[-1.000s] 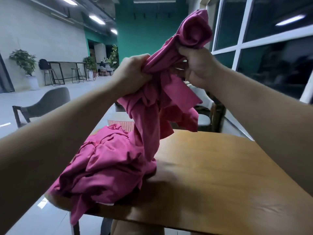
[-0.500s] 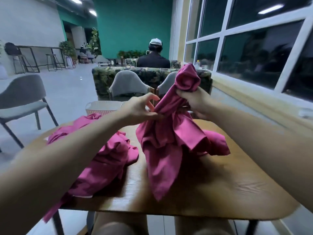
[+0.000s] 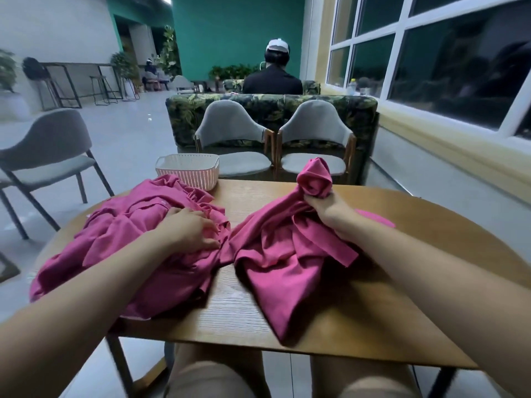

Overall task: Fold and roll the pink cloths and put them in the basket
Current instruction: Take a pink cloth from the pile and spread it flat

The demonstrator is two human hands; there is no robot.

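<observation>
Now, starting at the table's (image 3: 230,311) 9 o'clock, the pile of pink cloths (image 3: 115,239) lies crumpled and spills over the left edge. The left hand (image 3: 189,232) rests on top of it, fingers spread and only loosely bent, holding nothing (half a second ago it was pinching the raised cloth together with the other hand, so it has let go and dropped to the heap). At about 11 o'clock, at the far edge and touching the pile, stands the white basket (image 3: 188,173), with no pink showing above its rim. From the centre out toward 1 o'clock, the single pink cloth (image 3: 281,259) has come down from the air and now lies draped on the wood, with one corner reaching the near edge at 6 o'clock. The right hand (image 3: 330,214) grips its bunched top end, fingers curled tightly round the fabric. At 2 o'clock a small pink patch (image 3: 376,218) sits on the table; what it is cannot be told. One cloth now appears pulled free of the heap, though their edges meet. It probably needs spreading flat next, as nothing is folded yet.
</observation>
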